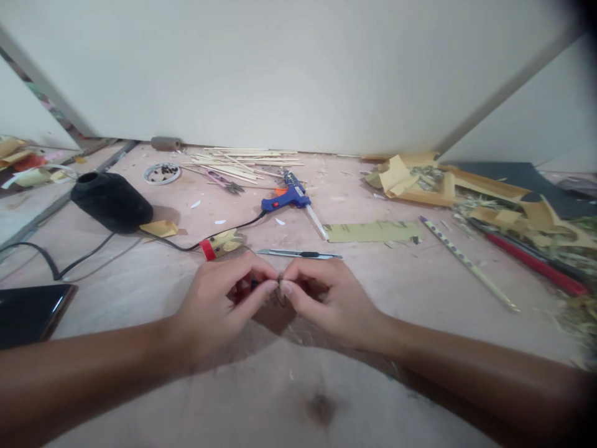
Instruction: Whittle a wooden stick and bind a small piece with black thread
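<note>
- Bench (140, 274): keep both wrists resting on it for steadiness.
- Left hand (219, 305) and right hand (326, 298): fingers (268, 287) of both meet, pinching a small dark wire-like piece (281, 291); what it is cannot be told.
- Craft knife (298, 254): just beyond the hands, so mind the knuckles.
- The piece sits between the fingertips, just above the bench; grip lightly, near its ends, I judge.

Head view, indoor, even diffuse light, moderately bright; no glare spots. Soft, short shadows under the hands and beneath the black pouch (112, 200). Wide-angle distortion: wall edges (508, 87) bow outward, forearms stretch toward the lower corners. Dark vignette at the top-right and lower-right corners. Slight softness overall; fingertips and the small item between them blurred, far clutter indistinct.
</note>
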Demonstrator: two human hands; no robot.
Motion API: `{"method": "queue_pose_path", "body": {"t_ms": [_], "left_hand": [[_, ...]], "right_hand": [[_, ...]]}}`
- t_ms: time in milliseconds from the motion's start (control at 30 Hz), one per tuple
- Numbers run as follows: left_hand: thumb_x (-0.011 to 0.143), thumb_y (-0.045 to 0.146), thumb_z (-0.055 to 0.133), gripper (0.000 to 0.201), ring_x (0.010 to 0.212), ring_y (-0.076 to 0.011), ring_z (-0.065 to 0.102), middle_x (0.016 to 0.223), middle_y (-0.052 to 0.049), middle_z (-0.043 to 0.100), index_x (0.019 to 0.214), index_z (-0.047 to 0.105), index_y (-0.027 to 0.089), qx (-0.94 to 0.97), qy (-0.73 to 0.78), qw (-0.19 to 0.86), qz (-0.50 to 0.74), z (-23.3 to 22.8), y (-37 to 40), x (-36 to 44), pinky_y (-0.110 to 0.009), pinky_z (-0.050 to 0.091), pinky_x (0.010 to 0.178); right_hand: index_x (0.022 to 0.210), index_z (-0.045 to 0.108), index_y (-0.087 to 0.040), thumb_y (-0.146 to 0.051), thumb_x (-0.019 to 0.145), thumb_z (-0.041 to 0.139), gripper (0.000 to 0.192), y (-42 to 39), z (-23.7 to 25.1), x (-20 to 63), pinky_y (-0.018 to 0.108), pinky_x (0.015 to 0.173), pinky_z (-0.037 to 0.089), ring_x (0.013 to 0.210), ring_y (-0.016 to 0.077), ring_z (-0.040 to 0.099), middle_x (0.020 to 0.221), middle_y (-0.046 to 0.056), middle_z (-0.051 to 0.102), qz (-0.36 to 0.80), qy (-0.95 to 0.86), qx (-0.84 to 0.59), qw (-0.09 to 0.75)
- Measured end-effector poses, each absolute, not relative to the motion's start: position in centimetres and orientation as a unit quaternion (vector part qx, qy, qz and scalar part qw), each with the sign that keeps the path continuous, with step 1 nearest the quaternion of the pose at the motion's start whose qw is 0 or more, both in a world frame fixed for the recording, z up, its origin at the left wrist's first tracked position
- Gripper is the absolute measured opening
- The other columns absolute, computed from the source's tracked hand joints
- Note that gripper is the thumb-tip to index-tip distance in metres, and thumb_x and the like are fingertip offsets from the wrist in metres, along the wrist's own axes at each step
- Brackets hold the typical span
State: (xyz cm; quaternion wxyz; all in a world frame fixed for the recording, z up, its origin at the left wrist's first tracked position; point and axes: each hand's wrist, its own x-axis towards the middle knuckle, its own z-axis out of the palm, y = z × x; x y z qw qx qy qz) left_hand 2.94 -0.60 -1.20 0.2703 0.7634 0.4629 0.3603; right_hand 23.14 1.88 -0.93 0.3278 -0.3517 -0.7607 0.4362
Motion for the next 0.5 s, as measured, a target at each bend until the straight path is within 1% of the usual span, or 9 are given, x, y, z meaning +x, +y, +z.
{"method": "queue_pose_path", "body": {"t_ms": [167,333,500], "left_hand": [[0.093,0.018,0.066,0.007,0.06,-0.0075,0.057,0.072,0.007,0.066,0.089,0.068,0.023,0.766,0.456,0.26,0.372,-1.18,-0.5,2.98,-0.019,0.043,0.056],[0.093,0.016,0.065,0.009,0.061,-0.0068,0.059,0.074,0.007,0.069,0.095,0.069,0.024,0.766,0.446,0.26,0.384,-1.3,-0.5,2.87,-0.017,0.045,0.057],[0.093,0.017,0.065,0.008,0.064,-0.0078,0.061,0.078,0.006,0.071,0.096,0.069,0.024,0.772,0.445,0.25,0.38,-1.49,-0.42,2.79,-0.018,0.046,0.058]], "right_hand": [[0.071,0.061,-0.015,-0.016,0.089,0.057,0.018,1.93,-0.98,23.26,0.016,0.051,0.035,0.054,0.0058,0.045,0.06,-0.005,0.055,0.439,-0.762,-0.348,0.325],[0.072,0.062,-0.015,-0.017,0.089,0.058,0.018,1.93,-1.18,23.56,0.017,0.052,0.036,0.056,0.0066,0.047,0.062,-0.004,0.056,0.453,-0.767,-0.333,0.31],[0.071,0.062,-0.015,-0.018,0.089,0.059,0.018,2.08,-1.1,23.47,0.018,0.053,0.037,0.057,0.0071,0.047,0.062,-0.004,0.056,0.459,-0.765,-0.332,0.305]]}}
